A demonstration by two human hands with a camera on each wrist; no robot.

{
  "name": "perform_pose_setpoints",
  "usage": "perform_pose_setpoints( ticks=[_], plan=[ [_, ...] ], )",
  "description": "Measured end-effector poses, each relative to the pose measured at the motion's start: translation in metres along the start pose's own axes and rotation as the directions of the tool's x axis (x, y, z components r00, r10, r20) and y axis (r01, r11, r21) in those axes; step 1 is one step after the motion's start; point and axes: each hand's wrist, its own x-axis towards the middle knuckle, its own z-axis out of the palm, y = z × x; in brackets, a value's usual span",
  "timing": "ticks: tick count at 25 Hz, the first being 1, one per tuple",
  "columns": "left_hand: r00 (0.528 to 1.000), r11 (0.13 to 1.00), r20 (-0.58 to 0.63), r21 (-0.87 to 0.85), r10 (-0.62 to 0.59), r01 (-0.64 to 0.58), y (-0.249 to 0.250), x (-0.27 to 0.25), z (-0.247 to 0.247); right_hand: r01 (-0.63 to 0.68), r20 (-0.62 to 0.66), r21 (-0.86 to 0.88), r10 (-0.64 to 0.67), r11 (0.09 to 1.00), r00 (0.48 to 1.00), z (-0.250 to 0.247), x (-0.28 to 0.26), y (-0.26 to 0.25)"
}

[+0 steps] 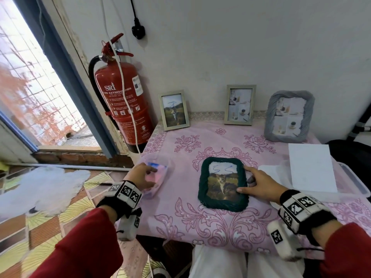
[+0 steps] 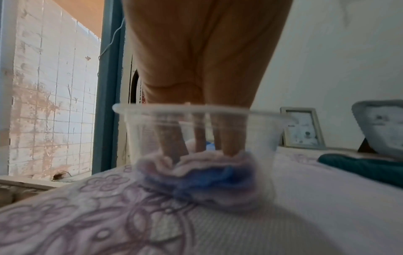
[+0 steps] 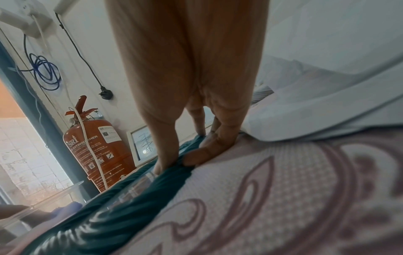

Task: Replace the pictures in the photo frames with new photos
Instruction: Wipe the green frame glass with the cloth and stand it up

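Observation:
A dark green fabric-wrapped frame (image 1: 222, 199) with a cat photo lies flat in the middle of the pink tablecloth (image 1: 200, 223). My right hand (image 1: 244, 179) grips its right edge, thumb on the front and fingers curled against the side; the right wrist view shows the same hold (image 3: 174, 163) on the green frame (image 3: 139, 186). My left hand (image 1: 152, 175) reaches into a clear plastic tub (image 1: 160, 185) at the table's left edge. In the left wrist view its fingertips (image 2: 229, 148) pinch a pink and blue cloth (image 2: 207, 174) inside the tub (image 2: 268, 138).
Three frames stand at the back by the wall: a wooden frame (image 1: 174, 110), a second wooden frame (image 1: 240, 105) and a grey fabric frame (image 1: 289, 117). White paper (image 1: 312, 167) lies on a clear tray (image 1: 353, 183) at right. A red fire extinguisher (image 1: 120, 101) stands left of the table.

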Motion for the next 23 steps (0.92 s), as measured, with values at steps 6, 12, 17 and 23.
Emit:
perform_pose_setpoints(
  ticks=[6, 12, 17, 23],
  plan=[
    [0.990, 0.999, -0.138, -0.019, -0.038, 0.036, -0.001, 0.001, 0.000, -0.004, -0.009, 0.004, 0.004, 1.000, 1.000, 0.001, -0.002, -0.001],
    [0.944, 0.967, -0.292, -0.240, -0.157, 0.087, 0.012, -0.002, -0.020, -0.007, -0.008, 0.011, 0.007, 1.000, 1.000, 0.000, -0.002, 0.001],
    [0.873, 0.947, -0.485, -0.298, -0.041, -0.121, 0.050, -0.006, -0.050, -0.015, -0.007, 0.023, 0.015, 1.000, 1.000, 0.000, -0.003, 0.000],
    [0.896, 0.913, -0.396, -0.256, 0.200, -0.317, 0.119, -0.003, -0.024, -0.019, -0.004, 0.006, 0.019, 1.000, 1.000, 0.001, -0.005, -0.001]
  ],
)
